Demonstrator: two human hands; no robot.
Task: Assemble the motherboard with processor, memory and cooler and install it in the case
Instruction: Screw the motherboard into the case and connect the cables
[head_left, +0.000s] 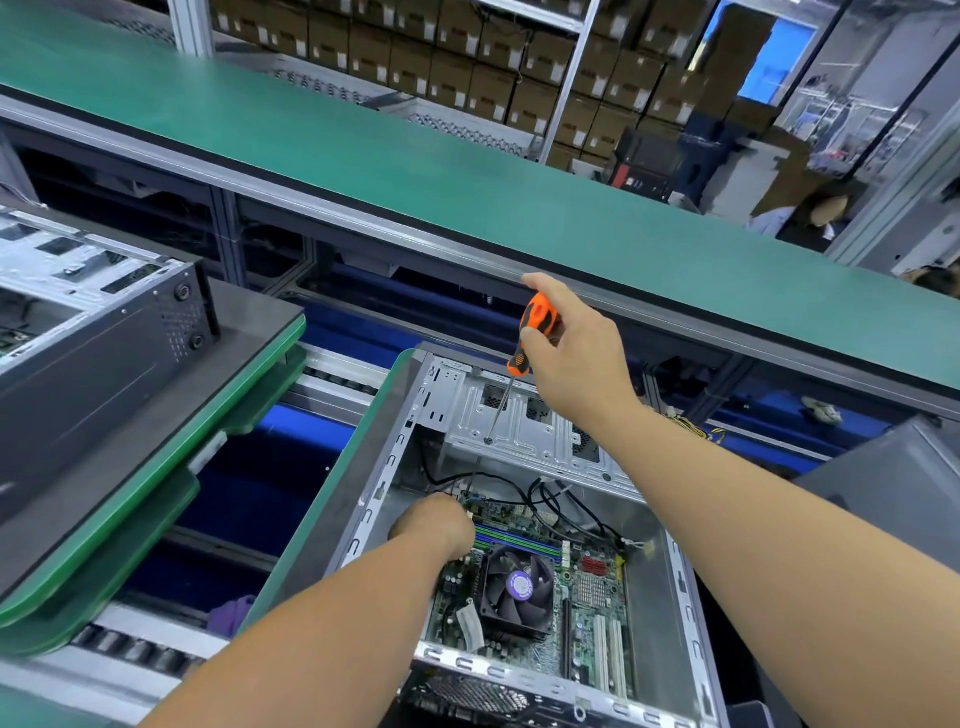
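An open metal case (680, 587) lies on its side in front of me. Inside it sits the green motherboard (592, 618) with a black fan cooler (514, 592) and memory slots (519, 540). My left hand (434, 525) reaches down to the board's far left corner among black cables, fingers curled and hidden; what they touch is unclear. My right hand (571, 348) is above the case, shut on an orange and black screwdriver (530, 338). Its tip rests near a screw on the silver drive bay plate (524, 421).
A second case (93, 322) lies on a grey, green-edged pallet (171, 447) at left. A raised green conveyor shelf (415, 171) runs across behind. Roller tracks (135, 649) lie between pallets. Stacked cardboard boxes (467, 62) and a person (810, 218) are in the background.
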